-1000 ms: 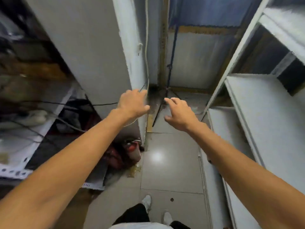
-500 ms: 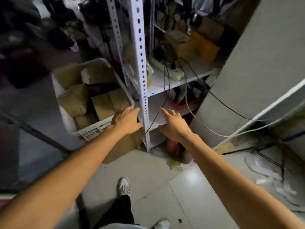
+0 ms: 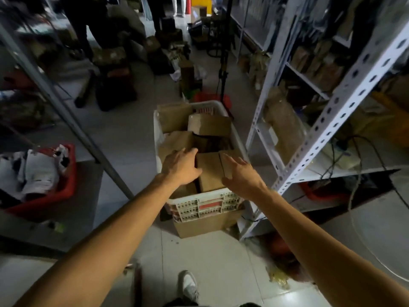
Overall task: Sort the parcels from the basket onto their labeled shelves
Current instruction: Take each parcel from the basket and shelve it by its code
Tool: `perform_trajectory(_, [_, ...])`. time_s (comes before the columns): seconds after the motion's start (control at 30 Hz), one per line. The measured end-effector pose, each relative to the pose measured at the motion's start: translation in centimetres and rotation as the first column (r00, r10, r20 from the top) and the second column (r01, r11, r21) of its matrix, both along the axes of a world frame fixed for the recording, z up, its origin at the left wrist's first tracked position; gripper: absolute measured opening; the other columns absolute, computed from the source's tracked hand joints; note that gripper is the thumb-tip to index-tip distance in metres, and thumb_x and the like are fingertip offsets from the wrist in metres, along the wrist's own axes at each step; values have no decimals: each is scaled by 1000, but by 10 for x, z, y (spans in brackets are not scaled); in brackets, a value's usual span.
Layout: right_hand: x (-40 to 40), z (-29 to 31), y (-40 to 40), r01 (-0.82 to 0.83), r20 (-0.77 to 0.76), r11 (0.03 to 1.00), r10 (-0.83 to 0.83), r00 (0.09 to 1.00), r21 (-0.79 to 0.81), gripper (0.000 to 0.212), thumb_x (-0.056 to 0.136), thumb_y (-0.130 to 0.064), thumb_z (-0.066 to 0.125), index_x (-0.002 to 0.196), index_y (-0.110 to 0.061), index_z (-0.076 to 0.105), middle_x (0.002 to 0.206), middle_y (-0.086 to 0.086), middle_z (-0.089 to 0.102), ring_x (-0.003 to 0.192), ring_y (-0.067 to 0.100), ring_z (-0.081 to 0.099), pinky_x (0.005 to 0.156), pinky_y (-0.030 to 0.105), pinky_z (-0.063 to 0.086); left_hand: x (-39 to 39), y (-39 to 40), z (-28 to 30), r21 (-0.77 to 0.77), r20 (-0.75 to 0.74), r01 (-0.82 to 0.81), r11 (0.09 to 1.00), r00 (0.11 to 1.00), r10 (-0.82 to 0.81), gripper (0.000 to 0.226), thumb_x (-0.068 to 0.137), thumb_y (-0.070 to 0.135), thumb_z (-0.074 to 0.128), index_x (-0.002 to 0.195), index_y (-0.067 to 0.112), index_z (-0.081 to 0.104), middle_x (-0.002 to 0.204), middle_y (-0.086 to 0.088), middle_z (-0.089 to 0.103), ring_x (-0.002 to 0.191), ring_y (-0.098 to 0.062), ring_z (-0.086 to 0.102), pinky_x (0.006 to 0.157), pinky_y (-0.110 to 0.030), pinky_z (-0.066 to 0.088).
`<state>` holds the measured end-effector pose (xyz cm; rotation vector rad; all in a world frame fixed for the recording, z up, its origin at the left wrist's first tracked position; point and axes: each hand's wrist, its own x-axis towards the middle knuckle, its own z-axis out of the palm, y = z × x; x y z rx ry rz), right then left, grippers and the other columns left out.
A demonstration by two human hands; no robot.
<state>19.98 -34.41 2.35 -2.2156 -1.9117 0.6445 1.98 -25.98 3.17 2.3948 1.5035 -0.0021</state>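
Both hands reach into the white basket (image 3: pixel 199 203): left hand (image 3: pixel 180 168) and right hand (image 3: pixel 240 176) hold nothing, fingers apart, flanking a cardboard parcel (image 3: pixel 209 171) inside it, probably to lift it from both sides.

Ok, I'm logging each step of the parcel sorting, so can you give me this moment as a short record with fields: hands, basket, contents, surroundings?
left hand: fingers straight, reaching over the cardboard boxes, holds nothing
right hand: fingers spread, above the near box, holds nothing
basket: white plastic, sitting on a cardboard carton on the floor
contents: several brown cardboard boxes, none lifted yet
shelves: white metal rack to the right of the basket, already holding parcels
also nearby: red crate with white bags, left on the floor
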Motion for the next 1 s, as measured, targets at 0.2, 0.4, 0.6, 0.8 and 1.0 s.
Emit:
perform_trajectory(0.2, [-35, -15, 56, -73, -42, 995, 71, 997, -63, 78, 94, -38, 60, 158, -32, 15, 161, 7, 28, 144, 37, 29, 114, 49, 33, -19, 57, -1, -26, 3, -39, 999, 999, 39, 57, 91, 40, 61, 141, 17, 45, 137, -9, 57, 123, -28, 55, 94, -37, 47])
perform_trajectory(0.4, [-12, -25, 118, -100, -100, 987, 87, 991, -127, 75, 95, -31, 58, 158, -29, 16, 157, 5, 33, 138, 32, 39, 109, 43, 37, -3, 107, -16, -48, -26, -71, 996, 997, 70, 55, 92, 40, 60, 140, 16, 47, 136, -8, 57, 121, -27, 57, 93, -37, 49])
perform_trajectory(0.6, [18, -31, 180, -26, -190, 999, 16, 982, -48, 60, 91, -35, 60, 144, -28, 35, 138, 7, 50, 126, 30, 50, 101, 50, 46, 12, 166, -21, -91, -64, -161, 983, 986, 156, 65, 90, 45, 61, 146, 20, 39, 134, -13, 55, 113, -33, 59, 89, -43, 53])
perform_trajectory(0.8, [20, -49, 227, -39, -219, 992, 13, 976, -116, 68, 88, -33, 60, 147, -29, 27, 139, 8, 48, 125, 33, 48, 102, 52, 46, 26, 220, -37, -153, -52, -130, 980, 991, 124, 52, 92, 45, 57, 137, 22, 46, 131, -6, 56, 115, -28, 58, 91, -39, 51])
perform_trajectory(1.0, [22, -81, 280, 85, -236, 978, -129, 963, -189, 66, 90, -33, 62, 146, -24, 29, 136, 8, 47, 123, 32, 48, 101, 51, 46, 39, 291, -69, -225, 59, -24, 974, 998, 38, 43, 88, 42, 59, 125, 19, 55, 114, -4, 65, 101, -22, 64, 87, -42, 55])
